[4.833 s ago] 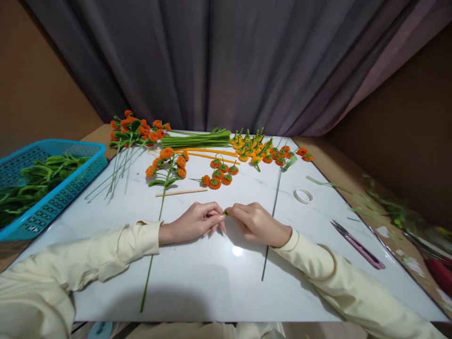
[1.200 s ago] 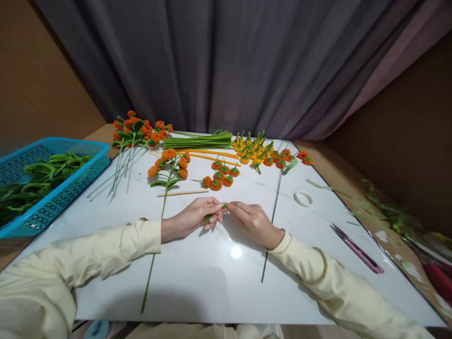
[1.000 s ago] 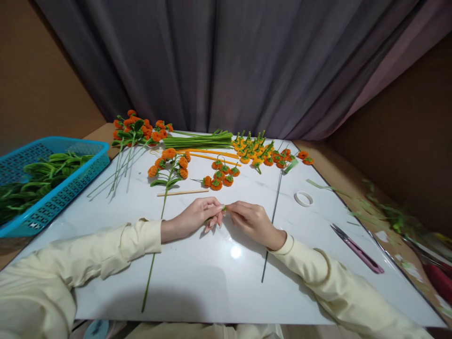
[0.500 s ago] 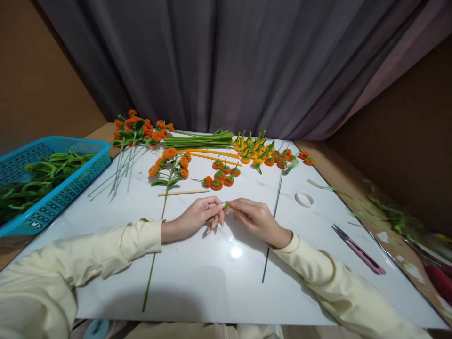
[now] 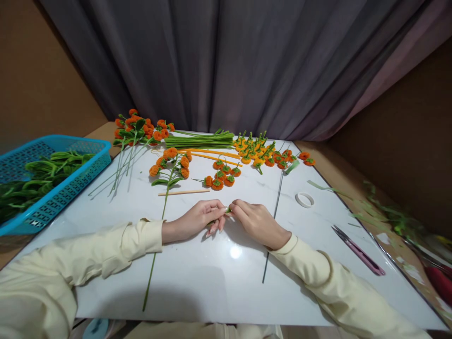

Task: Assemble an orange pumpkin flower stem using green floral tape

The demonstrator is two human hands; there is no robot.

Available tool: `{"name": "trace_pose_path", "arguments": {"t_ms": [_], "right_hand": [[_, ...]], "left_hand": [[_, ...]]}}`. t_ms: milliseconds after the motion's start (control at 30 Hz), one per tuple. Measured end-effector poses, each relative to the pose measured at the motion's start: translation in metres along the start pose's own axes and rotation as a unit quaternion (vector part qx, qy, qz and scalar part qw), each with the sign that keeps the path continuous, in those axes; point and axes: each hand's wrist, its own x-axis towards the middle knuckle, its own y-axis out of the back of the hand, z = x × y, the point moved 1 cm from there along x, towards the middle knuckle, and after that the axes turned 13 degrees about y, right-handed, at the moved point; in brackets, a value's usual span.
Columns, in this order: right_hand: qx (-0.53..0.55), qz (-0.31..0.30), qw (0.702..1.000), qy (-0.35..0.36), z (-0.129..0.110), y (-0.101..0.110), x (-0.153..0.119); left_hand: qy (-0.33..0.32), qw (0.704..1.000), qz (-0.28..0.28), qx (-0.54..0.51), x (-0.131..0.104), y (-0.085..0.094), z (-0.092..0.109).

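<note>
My left hand (image 5: 202, 217) and my right hand (image 5: 254, 222) meet over the middle of the white table. Between their fingertips is a small green fuzzy piece (image 5: 228, 211), like pipe cleaner; most of it is hidden. My left thumb and fingers pinch it, and another bit of green shows below them. The right fingers are closed at its other end. Just beyond the hands lies a group of orange pipe-cleaner flower heads (image 5: 219, 176). A finished flower stem (image 5: 165, 207) with orange blooms and green leaves runs under my left forearm.
A blue basket (image 5: 76, 181) of green leaves stands at left. Green pipe cleaners (image 5: 199, 140), yellow flower heads (image 5: 254, 150) and orange flowers (image 5: 136, 125) lie at the back. On the right are a tape roll (image 5: 304, 200) and purple snips (image 5: 360, 252). A dark rod (image 5: 265, 268) passes under my right wrist.
My right hand has turned a little, its fingers curling more over the end of the green piece. My left hand stays nearly in place; the things on the table have not moved.
</note>
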Motion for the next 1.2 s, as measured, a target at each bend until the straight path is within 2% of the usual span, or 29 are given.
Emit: {"name": "trace_pose_path", "arguments": {"t_ms": [100, 200, 433, 567, 700, 800, 1000, 1200], "right_hand": [[0.016, -0.004, 1.000, 0.006, -0.001, -0.001, 0.000], [0.084, 0.019, 0.996, -0.007, -0.002, -0.003, -0.001], [0.237, 0.063, 0.968, -0.060, -0.005, -0.007, 0.000], [0.293, 0.035, 0.953, -0.071, 0.002, -0.003, 0.000], [0.283, 0.016, 0.955, -0.081, 0.011, 0.002, -0.002], [0.246, 0.016, 0.966, -0.080, 0.011, 0.002, -0.003], [0.181, -0.028, 0.983, -0.033, 0.005, 0.002, -0.001], [0.252, -0.035, 0.966, -0.051, 0.008, 0.003, -0.004]], "left_hand": [[0.003, 1.000, -0.006, 0.027, -0.002, -0.001, -0.001], [-0.001, 0.998, -0.011, 0.057, -0.004, -0.001, -0.001], [-0.009, 0.996, -0.022, 0.088, -0.005, -0.002, 0.001], [0.007, 0.998, -0.033, 0.059, -0.003, -0.002, 0.001], [0.061, 0.997, -0.045, -0.022, 0.000, 0.001, 0.000], [0.083, 0.995, -0.049, -0.040, 0.002, 0.001, 0.000], [0.078, 0.994, -0.081, -0.006, 0.000, -0.002, 0.005], [0.047, 0.995, -0.060, 0.068, -0.004, -0.001, 0.004]]}}
